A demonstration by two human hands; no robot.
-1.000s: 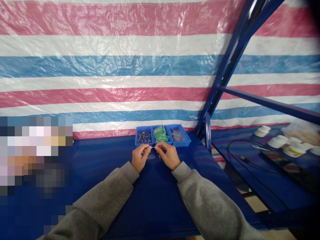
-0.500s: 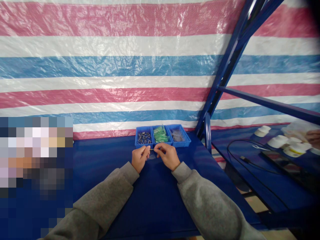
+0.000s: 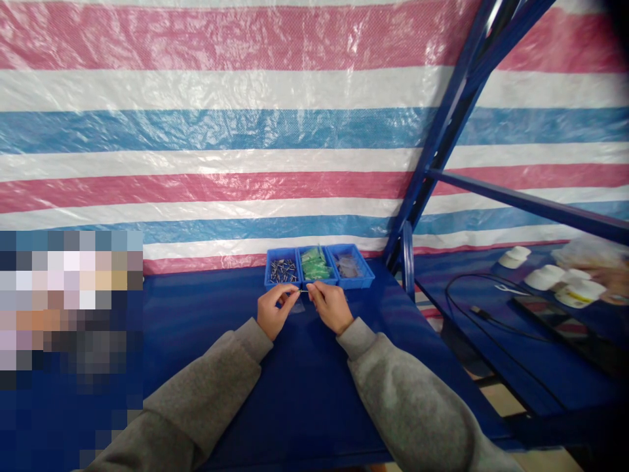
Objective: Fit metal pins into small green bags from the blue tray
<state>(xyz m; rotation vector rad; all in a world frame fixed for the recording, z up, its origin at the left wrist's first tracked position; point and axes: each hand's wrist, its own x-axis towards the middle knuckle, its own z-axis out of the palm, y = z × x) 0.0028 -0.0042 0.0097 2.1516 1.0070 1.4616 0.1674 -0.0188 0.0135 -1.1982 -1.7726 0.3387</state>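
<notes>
My left hand (image 3: 276, 311) and my right hand (image 3: 332, 306) are raised close together over the table, just in front of the blue bins. Each is closed in a pinch, and a thin, pin-like metal piece (image 3: 303, 291) spans the short gap between the fingertips. Its ends are hidden by the fingers, and its exact kind is too small to tell. Beneath the hands lies a small clear plastic bag (image 3: 297, 306). The left bin (image 3: 268, 269) contains many small dark and silvery metal parts (image 3: 284, 271).
Green packets (image 3: 315, 263) fill the middle bin, and clear plastic pieces (image 3: 348, 266) lie in the right bin (image 3: 361, 284). On the right table are white caps (image 3: 580, 294), a black cable (image 3: 491, 278) and another person's hand (image 3: 616, 278). A blue metal frame (image 3: 432, 157) rises between the tables.
My left thumb and fingers have shifted along the thin metal piece, and my right fingers have turned inward and moved slightly right. At the far right, the other person's hand has moved lower.
</notes>
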